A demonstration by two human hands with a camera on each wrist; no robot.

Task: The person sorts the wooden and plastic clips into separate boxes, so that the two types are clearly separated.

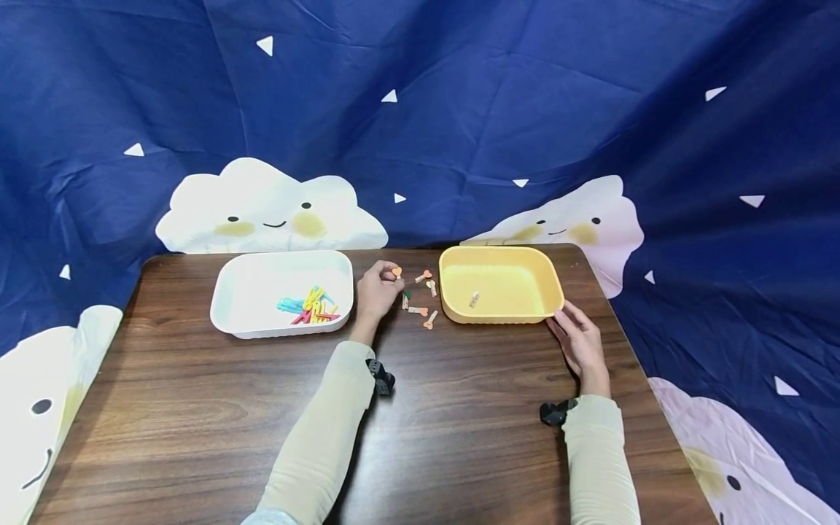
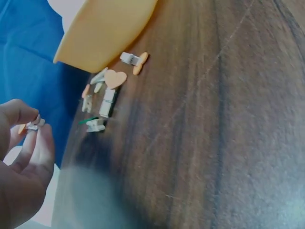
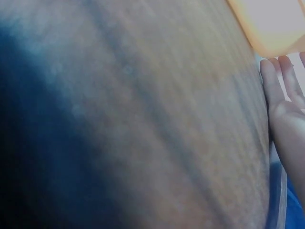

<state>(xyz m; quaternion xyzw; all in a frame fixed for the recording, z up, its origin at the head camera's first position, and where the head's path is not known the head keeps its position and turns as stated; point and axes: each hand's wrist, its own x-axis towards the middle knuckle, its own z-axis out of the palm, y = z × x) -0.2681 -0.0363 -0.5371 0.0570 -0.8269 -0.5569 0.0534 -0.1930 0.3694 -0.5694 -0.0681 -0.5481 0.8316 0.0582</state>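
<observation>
My left hand pinches a small wooden clothespin with an orange heart between thumb and fingertips, beside the white tray. To its right, several small clothespins lie on the table, most with orange hearts, such as the clothespin in the left wrist view; another clothespin has a green top. One clothespin lies inside the yellow tray. At that tray's near right corner, my right hand rests with its fingertips touching the outer wall, fingers fairly straight in the right wrist view.
The white tray at left holds several blue, yellow and pink plastic clothespins. Both trays stand near the back edge of the brown wooden table. Behind it hangs a blue curtain with cloud faces.
</observation>
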